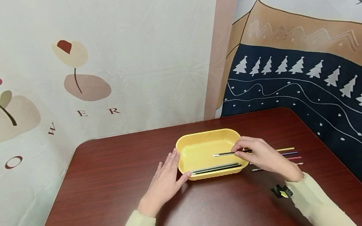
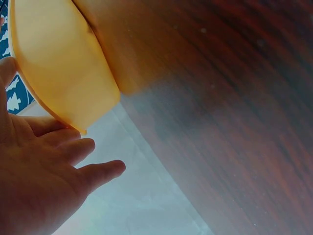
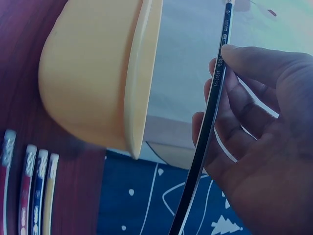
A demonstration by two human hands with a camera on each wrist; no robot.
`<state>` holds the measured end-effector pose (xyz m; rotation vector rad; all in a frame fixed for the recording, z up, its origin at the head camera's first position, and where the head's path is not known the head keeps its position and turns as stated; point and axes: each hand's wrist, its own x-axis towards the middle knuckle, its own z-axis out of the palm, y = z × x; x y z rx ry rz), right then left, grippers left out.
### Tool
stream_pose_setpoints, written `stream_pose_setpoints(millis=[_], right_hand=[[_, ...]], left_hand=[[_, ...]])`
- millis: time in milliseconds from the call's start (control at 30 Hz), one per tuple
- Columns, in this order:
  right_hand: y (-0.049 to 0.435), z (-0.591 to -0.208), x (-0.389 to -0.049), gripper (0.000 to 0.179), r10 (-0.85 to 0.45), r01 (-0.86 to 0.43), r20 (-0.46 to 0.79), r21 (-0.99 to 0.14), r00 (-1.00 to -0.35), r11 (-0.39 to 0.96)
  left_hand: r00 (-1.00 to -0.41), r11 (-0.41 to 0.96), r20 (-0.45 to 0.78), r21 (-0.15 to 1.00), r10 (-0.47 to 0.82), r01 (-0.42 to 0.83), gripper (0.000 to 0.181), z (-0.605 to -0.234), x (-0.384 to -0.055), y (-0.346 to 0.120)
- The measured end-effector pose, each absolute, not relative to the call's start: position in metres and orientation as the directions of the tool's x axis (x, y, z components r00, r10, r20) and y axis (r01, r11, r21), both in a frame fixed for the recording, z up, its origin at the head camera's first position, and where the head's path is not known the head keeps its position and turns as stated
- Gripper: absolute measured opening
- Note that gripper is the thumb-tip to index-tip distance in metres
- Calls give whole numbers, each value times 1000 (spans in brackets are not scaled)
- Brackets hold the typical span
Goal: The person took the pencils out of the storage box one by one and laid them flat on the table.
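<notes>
Reddish-brown surface [image 1: 116,190] gives wide room left of the yellow tray [image 1: 209,139]. Left hand [image 1: 164,186], spread, touches its left rim; right hand [image 1: 263,156] pinches a black pencil [image 1: 225,154] over the tray; two pencils [image 1: 214,168] lie inside, four pencils [image 1: 289,153] beyond its right edge.

The person's right hand [image 3: 274,122] pinches a long, slim black pencil with pale lettering [image 3: 209,110] between thumb and forefinger, near its upper end; the other fingers lie behind the shaft. The pencil slants from the top edge to the bottom and looks slightly curved. To its left, apart from it, is a smooth yellow basin with rounded walls and a projecting rim [image 3: 90,73]. On the dark reddish-brown worktop [image 3: 76,186], four pencils lie side by side, silvery ends up: a dark red pencil [image 3: 4,183], set apart from a pinkish-red pencil [image 3: 24,196], a blue pencil [image 3: 37,196] and a yellow pencil [image 3: 49,200]. Beyond hangs a navy cloth with white trees, lines and dots [image 3: 137,208].
</notes>
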<state>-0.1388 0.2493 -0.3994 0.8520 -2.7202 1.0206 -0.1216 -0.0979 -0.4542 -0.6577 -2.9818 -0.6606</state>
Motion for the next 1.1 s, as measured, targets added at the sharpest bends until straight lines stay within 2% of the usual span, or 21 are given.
stream_pose_setpoints(millis=[333,800,1100], right_hand=[[268,-400,-127,28,-422,-513,296,-570,-857,641],[290,-406,-115,28,-413,-530,332,-528,-848,664],[304,-409,-105,27,-393,-496,303,-543,-868,677]], left_hand=[[-911,819,103,406,399,405,85,-454,-122,-99],[-912,820,106,405,397,404,84,-454,-121,-98],[-911,824,105,393,400,407,85,-454,-121,-98]])
